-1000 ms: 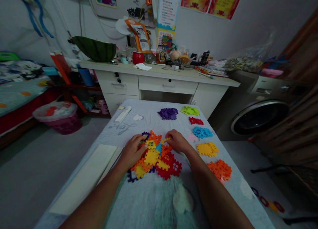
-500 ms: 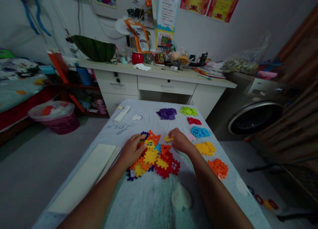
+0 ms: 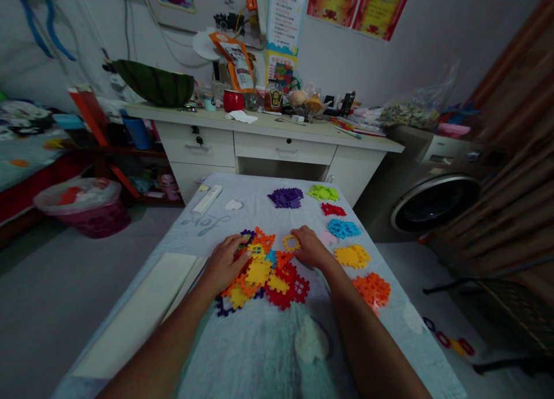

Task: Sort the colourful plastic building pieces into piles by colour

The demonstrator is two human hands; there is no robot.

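A mixed heap of plastic interlocking tiles [image 3: 266, 275] in orange, yellow, red and purple lies in the middle of a cloth-covered table [image 3: 259, 353]. My left hand [image 3: 225, 264] rests on the heap's left side, fingers curled over the tiles. My right hand [image 3: 310, 248] pinches a yellow open-frame tile [image 3: 291, 242] at the heap's far right edge. Sorted piles lie to the right: purple [image 3: 285, 197], green [image 3: 324, 192], red [image 3: 333, 209], blue [image 3: 343, 228], yellow [image 3: 352, 255], orange [image 3: 372, 289].
A white flat board [image 3: 142, 306] lies along the table's left edge, and a white tube [image 3: 206, 199] at the far left. Beyond stand a cluttered desk [image 3: 277, 139] with half a watermelon [image 3: 153, 86], a washing machine [image 3: 433, 197] at right and a pink bin [image 3: 82, 205] at left.
My right hand has lifted a yellow frame tile from the heap and now holds it at the heap's far edge. My left hand has stayed on the heap.
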